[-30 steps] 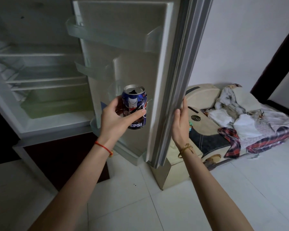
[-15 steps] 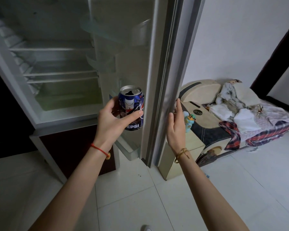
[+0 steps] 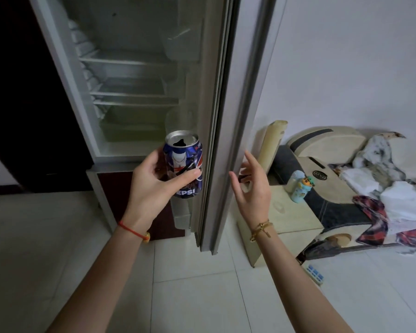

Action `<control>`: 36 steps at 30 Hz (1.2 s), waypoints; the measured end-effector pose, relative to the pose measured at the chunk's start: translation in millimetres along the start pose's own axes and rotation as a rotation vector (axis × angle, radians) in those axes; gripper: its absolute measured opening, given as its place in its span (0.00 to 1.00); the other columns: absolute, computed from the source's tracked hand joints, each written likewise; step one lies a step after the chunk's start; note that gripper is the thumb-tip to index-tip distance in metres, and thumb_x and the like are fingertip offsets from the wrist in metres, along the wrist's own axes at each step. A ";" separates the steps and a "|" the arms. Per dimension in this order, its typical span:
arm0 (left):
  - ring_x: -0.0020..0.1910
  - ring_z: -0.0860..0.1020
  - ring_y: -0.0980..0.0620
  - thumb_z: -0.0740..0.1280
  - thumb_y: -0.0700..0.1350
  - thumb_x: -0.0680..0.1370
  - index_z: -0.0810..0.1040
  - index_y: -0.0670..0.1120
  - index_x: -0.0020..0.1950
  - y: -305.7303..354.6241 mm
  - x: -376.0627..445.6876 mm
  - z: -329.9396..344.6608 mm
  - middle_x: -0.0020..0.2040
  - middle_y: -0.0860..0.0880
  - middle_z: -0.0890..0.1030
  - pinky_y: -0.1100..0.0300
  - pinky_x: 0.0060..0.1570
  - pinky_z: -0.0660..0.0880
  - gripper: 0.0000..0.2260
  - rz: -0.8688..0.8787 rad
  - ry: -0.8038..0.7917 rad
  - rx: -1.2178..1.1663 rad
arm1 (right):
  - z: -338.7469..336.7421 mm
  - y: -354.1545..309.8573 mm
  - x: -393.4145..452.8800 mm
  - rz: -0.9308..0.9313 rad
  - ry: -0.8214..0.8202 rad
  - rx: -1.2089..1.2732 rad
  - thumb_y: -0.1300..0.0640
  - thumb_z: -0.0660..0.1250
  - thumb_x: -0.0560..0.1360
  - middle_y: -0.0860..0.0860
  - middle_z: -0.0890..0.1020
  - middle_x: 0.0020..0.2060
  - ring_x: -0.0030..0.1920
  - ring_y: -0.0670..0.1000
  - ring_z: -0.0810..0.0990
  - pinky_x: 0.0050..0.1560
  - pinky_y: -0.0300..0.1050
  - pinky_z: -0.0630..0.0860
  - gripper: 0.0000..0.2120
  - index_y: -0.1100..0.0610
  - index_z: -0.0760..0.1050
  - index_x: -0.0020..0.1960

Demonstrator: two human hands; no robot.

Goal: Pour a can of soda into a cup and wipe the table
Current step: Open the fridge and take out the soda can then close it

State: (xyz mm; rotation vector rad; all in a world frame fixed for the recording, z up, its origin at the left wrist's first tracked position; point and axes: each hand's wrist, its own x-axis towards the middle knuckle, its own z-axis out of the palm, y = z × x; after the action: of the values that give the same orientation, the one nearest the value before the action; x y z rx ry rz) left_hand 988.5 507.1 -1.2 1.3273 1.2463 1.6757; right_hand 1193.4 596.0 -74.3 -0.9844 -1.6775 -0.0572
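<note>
Pale floor tiles (image 3: 197, 296) spread under both forearms, bare nearest the person. Above them the left hand (image 3: 151, 186) grasps an upright blue Pepsi can (image 3: 184, 164), fingers curled round its body, the mouth in its top already open. The right hand (image 3: 251, 186) sits just beside the fridge door's (image 3: 228, 116) edge with loose, spread fingers, gripping nothing; I cannot tell whether the fingertips touch the door. Half a second back the palm lay flatter along that edge, and the door has swung further toward closing, so less of its inner side shows. I take it the can is fetched and the fridge is being shut: the pour and the wipe are both ahead, and no cup or table is in sight.

Beyond the can, the fridge interior (image 3: 130, 80) shows bare shelves. Right of the door stands a cream cabinet (image 3: 281, 219) carrying a small pale-blue bottle (image 3: 300, 191). Farther off, a low patterned sofa (image 3: 327, 143) against the white wall holds a heap of clothes (image 3: 394, 188), and a power strip (image 3: 315, 273) lies on the tiles.
</note>
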 end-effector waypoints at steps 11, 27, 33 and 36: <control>0.54 0.83 0.58 0.80 0.52 0.61 0.78 0.57 0.58 6.5 -20.0 -40.9 0.54 0.58 0.85 0.68 0.51 0.78 0.27 0.003 0.185 0.089 | 60.9 -38.1 14.2 -0.189 -0.246 0.144 0.44 0.67 0.78 0.53 0.58 0.79 0.79 0.54 0.57 0.79 0.52 0.58 0.38 0.57 0.53 0.80; 0.51 0.83 0.61 0.80 0.43 0.66 0.79 0.58 0.55 -9.2 -5.1 -149.3 0.50 0.62 0.85 0.72 0.46 0.77 0.22 0.035 0.370 0.215 | 182.6 -121.0 26.8 -0.338 -0.314 0.284 0.42 0.68 0.77 0.51 0.46 0.81 0.81 0.56 0.47 0.80 0.49 0.48 0.42 0.52 0.47 0.81; 0.53 0.83 0.59 0.80 0.44 0.66 0.79 0.53 0.60 -16.5 23.6 -215.1 0.53 0.59 0.85 0.70 0.49 0.78 0.25 0.025 0.347 0.232 | 237.9 -163.8 28.9 -0.311 -0.257 0.323 0.48 0.70 0.78 0.55 0.50 0.80 0.80 0.59 0.50 0.80 0.50 0.49 0.39 0.58 0.54 0.80; 0.55 0.83 0.57 0.81 0.47 0.64 0.79 0.51 0.62 -18.4 40.4 -250.3 0.54 0.56 0.85 0.65 0.53 0.79 0.28 0.026 0.322 0.231 | 269.1 -183.3 31.0 -0.287 -0.226 0.290 0.48 0.70 0.77 0.55 0.51 0.80 0.80 0.58 0.50 0.80 0.51 0.51 0.39 0.56 0.53 0.80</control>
State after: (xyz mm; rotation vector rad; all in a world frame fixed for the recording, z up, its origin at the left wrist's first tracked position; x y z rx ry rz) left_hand 736.0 480.2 -13.2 1.2402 1.6564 1.8609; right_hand 868.2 630.7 -67.2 -0.5443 -1.9604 0.1085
